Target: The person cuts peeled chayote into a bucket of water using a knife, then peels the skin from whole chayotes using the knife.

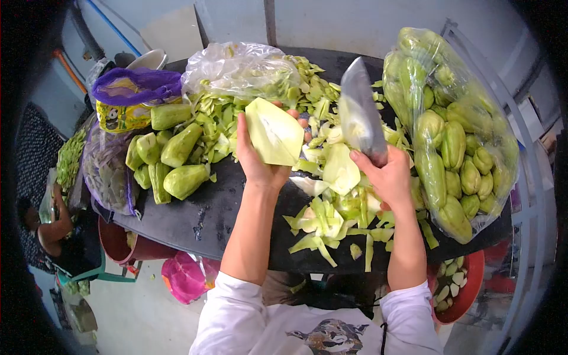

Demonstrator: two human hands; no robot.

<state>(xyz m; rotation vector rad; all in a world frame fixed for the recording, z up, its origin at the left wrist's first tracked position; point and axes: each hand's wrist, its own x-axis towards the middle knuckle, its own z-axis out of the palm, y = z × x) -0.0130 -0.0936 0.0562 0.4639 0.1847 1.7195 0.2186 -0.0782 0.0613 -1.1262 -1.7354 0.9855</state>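
Note:
My left hand [260, 160] is wrapped round a peeled, pale green chayote half [275, 133], its flat cut face turned up with a narrow slit in the middle. In my right hand [387, 177] is a broad-bladed kitchen knife [360, 109], blade pointing up and apart from that half. Its handle is hidden in my grip. Below the blade, another pale cut half [341, 168] lies on a heap of green peelings [325, 222]. Several light green whole chayotes [183, 145] lie to the left of my left hand.
A clear plastic bag of chayotes [455, 142] stands at the right. Behind my hands lies a crumpled plastic bag [236, 68] among peelings. Purple net bags [112, 160] sit at the left. A red tub [467, 296] holds cut pieces below the black table's edge [248, 263]. Another person [56, 228] is far left.

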